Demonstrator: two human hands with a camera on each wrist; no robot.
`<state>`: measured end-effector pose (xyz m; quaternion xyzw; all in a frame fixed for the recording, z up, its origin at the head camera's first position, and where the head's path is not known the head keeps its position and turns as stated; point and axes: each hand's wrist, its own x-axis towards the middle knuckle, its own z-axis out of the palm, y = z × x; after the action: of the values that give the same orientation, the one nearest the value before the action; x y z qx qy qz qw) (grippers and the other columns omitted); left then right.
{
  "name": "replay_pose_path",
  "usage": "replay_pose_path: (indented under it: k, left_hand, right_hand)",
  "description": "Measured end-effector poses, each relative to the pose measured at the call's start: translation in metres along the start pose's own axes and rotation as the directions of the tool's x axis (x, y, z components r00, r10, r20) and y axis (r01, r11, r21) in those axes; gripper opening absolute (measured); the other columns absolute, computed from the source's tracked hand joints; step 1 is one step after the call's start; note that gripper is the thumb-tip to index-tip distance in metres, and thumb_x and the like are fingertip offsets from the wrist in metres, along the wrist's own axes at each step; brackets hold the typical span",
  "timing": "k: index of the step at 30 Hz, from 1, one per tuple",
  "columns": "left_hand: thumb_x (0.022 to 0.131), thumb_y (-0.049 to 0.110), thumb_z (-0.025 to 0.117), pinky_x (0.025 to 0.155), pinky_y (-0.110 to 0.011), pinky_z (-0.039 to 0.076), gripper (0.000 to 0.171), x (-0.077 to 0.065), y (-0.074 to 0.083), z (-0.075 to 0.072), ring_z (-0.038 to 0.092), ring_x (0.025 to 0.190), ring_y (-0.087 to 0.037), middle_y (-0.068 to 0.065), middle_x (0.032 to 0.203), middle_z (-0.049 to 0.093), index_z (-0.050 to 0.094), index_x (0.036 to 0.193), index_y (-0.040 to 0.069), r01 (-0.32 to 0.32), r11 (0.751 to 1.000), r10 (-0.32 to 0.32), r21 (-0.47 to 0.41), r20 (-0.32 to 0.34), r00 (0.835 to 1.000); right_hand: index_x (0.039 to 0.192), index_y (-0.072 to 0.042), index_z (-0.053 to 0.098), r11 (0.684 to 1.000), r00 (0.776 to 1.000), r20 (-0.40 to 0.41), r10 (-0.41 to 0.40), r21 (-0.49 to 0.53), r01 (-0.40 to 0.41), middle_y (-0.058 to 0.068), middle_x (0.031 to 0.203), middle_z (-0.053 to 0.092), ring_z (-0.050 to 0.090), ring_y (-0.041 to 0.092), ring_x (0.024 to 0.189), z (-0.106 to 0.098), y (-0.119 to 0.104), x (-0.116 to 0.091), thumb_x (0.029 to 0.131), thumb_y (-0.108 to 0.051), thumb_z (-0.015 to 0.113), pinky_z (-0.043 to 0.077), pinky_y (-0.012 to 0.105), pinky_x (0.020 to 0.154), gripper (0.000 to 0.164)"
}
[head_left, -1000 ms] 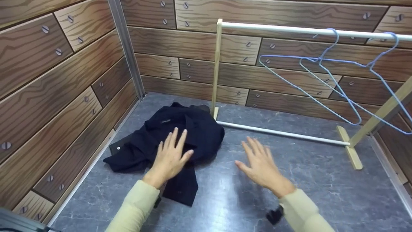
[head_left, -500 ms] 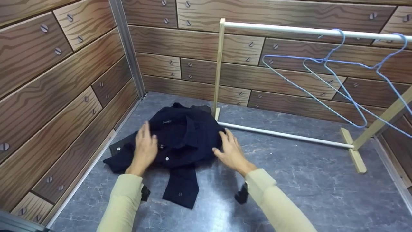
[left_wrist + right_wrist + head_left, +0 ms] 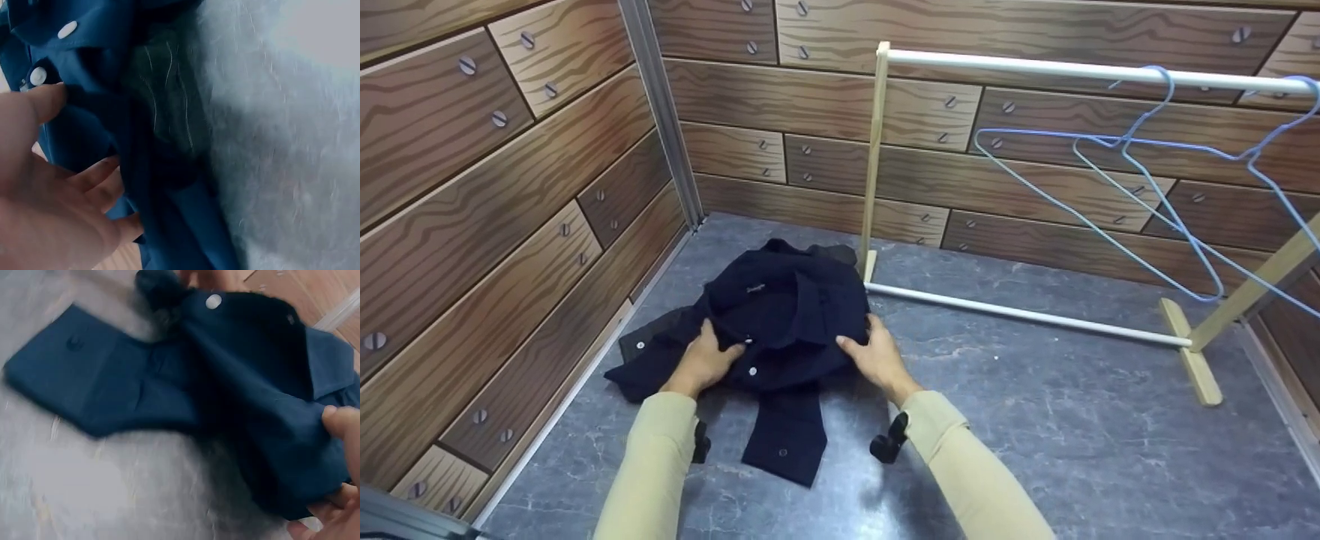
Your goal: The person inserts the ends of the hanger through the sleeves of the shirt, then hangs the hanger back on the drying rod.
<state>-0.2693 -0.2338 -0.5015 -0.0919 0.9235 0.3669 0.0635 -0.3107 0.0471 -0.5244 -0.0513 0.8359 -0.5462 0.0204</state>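
Note:
A crumpled navy button-up shirt (image 3: 829,304) lies on the grey floor, its collar and white buttons facing up. One cuffed sleeve (image 3: 786,446) stretches toward the front. At the shirt's front left, my left hand (image 3: 703,365) grips the cloth; in the left wrist view the thumb lies beside a white button (image 3: 38,76) and the fingers go in among the folds. My right hand (image 3: 880,361) holds the right side of the shirt, thumb on top. The right wrist view shows its fingers (image 3: 332,503) under the fabric edge.
A wooden clothes rack (image 3: 873,165) with a white top rail (image 3: 1020,66) stands behind and to the right. Two blue hangers (image 3: 1155,191) hang from it. A lower white bar (image 3: 1027,311) runs near the floor. Wood-patterned walls (image 3: 510,187) enclose the left and back.
Both hands have come down onto the shirt, the left at its left front and the right moving leftward to its right side. Both now grip the cloth. The view has shifted slightly.

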Motion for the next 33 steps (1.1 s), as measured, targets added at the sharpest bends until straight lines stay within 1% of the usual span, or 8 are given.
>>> replay_pose_path:
  k: [5, 8, 16, 22, 25, 28, 30, 33]
  left_hand:
    - [0.093, 0.029, 0.059, 0.112, -0.061, 0.033, 0.081, 0.002, 0.005, 0.013, 0.04, 0.138, -0.047, -0.034, 0.149, 0.038, 0.019, 0.151, -0.011, 0.042, 0.997, -0.036, 0.062, -0.099, 0.994]
    - [0.092, 0.025, 0.059, 0.105, -0.061, 0.04, 0.073, 0.004, 0.008, 0.021, 0.049, 0.131, -0.046, -0.031, 0.144, 0.048, 0.029, 0.151, -0.005, 0.048, 0.998, -0.04, 0.042, -0.178, 0.983]
    - [0.091, 0.013, 0.056, 0.103, -0.052, 0.045, 0.044, 0.003, 0.008, 0.027, 0.055, 0.127, -0.039, -0.021, 0.135, 0.06, 0.061, 0.134, 0.008, -0.073, 0.994, 0.041, -0.082, -0.343, 0.939]
    - [0.089, 0.008, 0.055, 0.105, -0.046, 0.045, 0.04, -0.001, 0.014, 0.035, 0.059, 0.121, -0.035, -0.023, 0.126, 0.064, 0.063, 0.129, 0.004, -0.166, 0.976, 0.107, -0.139, -0.356, 0.928]
    - [0.089, 0.012, 0.058, 0.098, -0.048, 0.047, 0.044, -0.005, 0.019, 0.04, 0.058, 0.116, -0.032, -0.018, 0.123, 0.061, 0.059, 0.133, 0.008, -0.167, 0.983, 0.134, -0.076, -0.321, 0.937]
    - [0.087, 0.017, 0.063, 0.095, -0.053, 0.043, 0.057, -0.009, 0.025, 0.044, 0.047, 0.119, -0.033, -0.016, 0.128, 0.051, 0.049, 0.143, 0.013, -0.175, 0.983, 0.183, 0.055, -0.304, 0.935]
    - [0.085, 0.021, 0.069, 0.098, -0.056, 0.039, 0.07, -0.011, 0.029, 0.045, 0.039, 0.127, -0.035, -0.016, 0.137, 0.043, 0.04, 0.149, 0.016, -0.196, 0.969, 0.233, 0.152, -0.294, 0.927]
    - [0.08, 0.027, 0.079, 0.105, -0.063, 0.033, 0.09, -0.013, 0.036, 0.049, 0.028, 0.139, -0.039, -0.02, 0.152, 0.031, 0.03, 0.155, 0.019, -0.24, 0.923, 0.322, 0.302, -0.259, 0.911]
  right_hand:
    - [0.137, 0.005, 0.048, 1.0, 1.0, 0.004, -0.024, 0.014, 0.024, 0.022, 0.133, 0.059, 0.055, 0.034, 0.127, -0.002, -0.007, -0.003, 0.091, -0.005, 0.063, 0.041, 0.046, 0.111, 0.049]
    - [0.138, 0.004, 0.046, 0.997, 0.999, 0.02, -0.05, 0.052, 0.049, 0.021, 0.134, 0.057, 0.053, 0.033, 0.129, -0.006, -0.007, -0.006, 0.092, -0.002, 0.059, 0.04, 0.045, 0.112, 0.049]
    - [0.133, 0.002, 0.053, 0.99, 0.994, 0.007, -0.111, 0.084, 0.11, 0.019, 0.125, 0.063, 0.06, 0.03, 0.118, -0.027, -0.005, -0.018, 0.09, -0.001, 0.06, 0.046, 0.045, 0.105, 0.043]
    - [0.131, 0.002, 0.055, 0.982, 0.992, -0.016, -0.123, 0.145, 0.124, 0.02, 0.122, 0.065, 0.062, 0.029, 0.114, -0.046, 0.004, -0.032, 0.088, 0.002, 0.061, 0.047, 0.045, 0.103, 0.043]
    - [0.13, 0.002, 0.056, 0.979, 0.993, -0.034, -0.116, 0.163, 0.12, 0.019, 0.12, 0.066, 0.063, 0.028, 0.111, -0.058, 0.008, -0.041, 0.088, 0.002, 0.062, 0.049, 0.042, 0.099, 0.042]
    - [0.127, 0.002, 0.058, 0.978, 0.993, -0.054, -0.103, 0.179, 0.111, 0.019, 0.116, 0.067, 0.064, 0.024, 0.104, -0.07, 0.013, -0.05, 0.088, 0.002, 0.062, 0.051, 0.035, 0.093, 0.039]
    - [0.125, 0.001, 0.059, 0.977, 0.993, -0.071, -0.093, 0.188, 0.105, 0.019, 0.114, 0.067, 0.063, 0.022, 0.1, -0.078, 0.016, -0.056, 0.089, 0.001, 0.063, 0.051, 0.031, 0.089, 0.036]
    - [0.126, 0.0, 0.059, 0.973, 0.992, -0.101, -0.074, 0.209, 0.094, 0.018, 0.115, 0.067, 0.063, 0.017, 0.097, -0.09, 0.022, -0.067, 0.09, 0.001, 0.063, 0.05, 0.026, 0.086, 0.036]
